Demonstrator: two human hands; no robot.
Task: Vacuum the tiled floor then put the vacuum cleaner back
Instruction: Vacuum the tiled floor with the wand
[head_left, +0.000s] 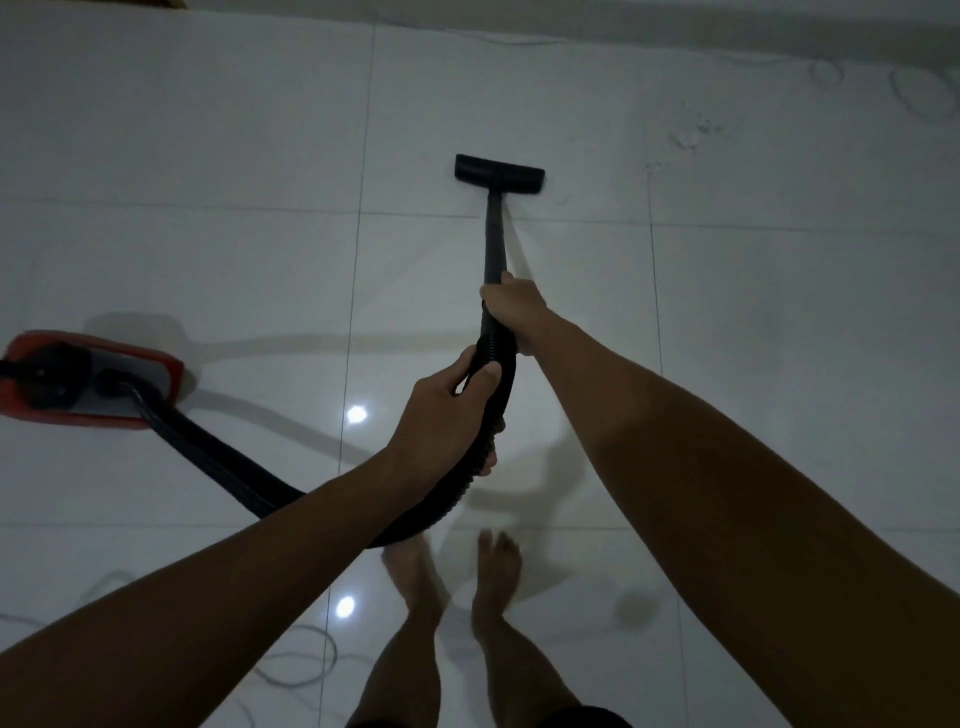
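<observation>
Right hand (511, 306) wrapped around the upper end of the black wand (493, 236); left hand (447, 410) closed on the ribbed hose (498, 364) just behind it; nozzle head (500, 174) flat on the tiled floor (779, 312), well ahead of the bare feet; red vacuum cleaner (83, 379) sits to the left, hose trailing. Recommended: keep the head flush, overlap strokes, hold hose slack clear of the feet and the cord (306, 660).

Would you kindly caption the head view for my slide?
Both hands, right hand ahead of left hand, push a black vacuum wand across white tiles.
</observation>
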